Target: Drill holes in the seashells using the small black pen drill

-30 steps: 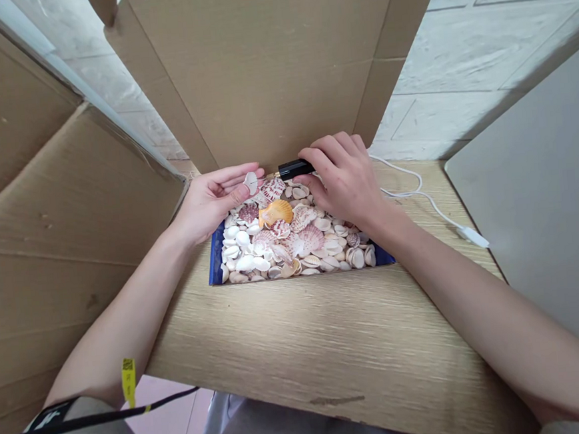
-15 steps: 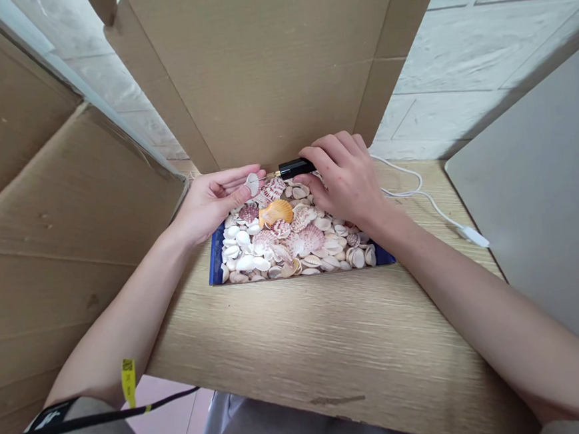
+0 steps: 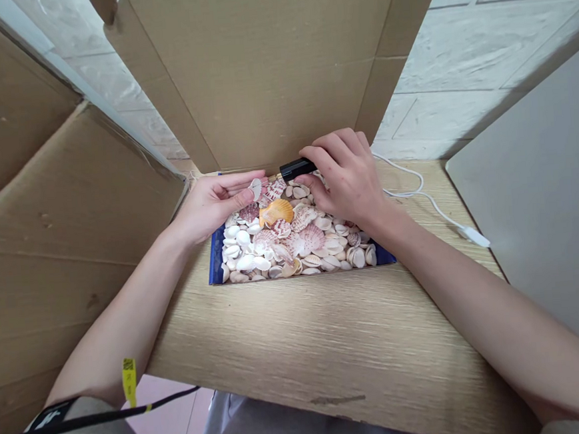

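A small white seashell (image 3: 256, 189) is pinched between the thumb and fingers of my left hand (image 3: 213, 203), over the back left of the shells. My right hand (image 3: 347, 175) is closed around a black mini electric drill (image 3: 296, 169) with a brass chuck. Its thin bit points left at the held shell; whether the tip touches it I cannot tell. Below both hands lies a blue tray (image 3: 217, 257) filled with white, pinkish and brown-patterned shells. Among them sits an orange scallop shell (image 3: 276, 212).
A tall cardboard sheet (image 3: 267, 65) stands behind the tray, and a cardboard box (image 3: 59, 215) is at the left. On the wooden table (image 3: 299, 336), a white cable (image 3: 422, 192) with a plug runs right. A grey panel (image 3: 542, 177) borders the right side.
My left hand has tipped the small white shell and shifted it slightly right. The drill stays almost in place, its bit now harder to see.
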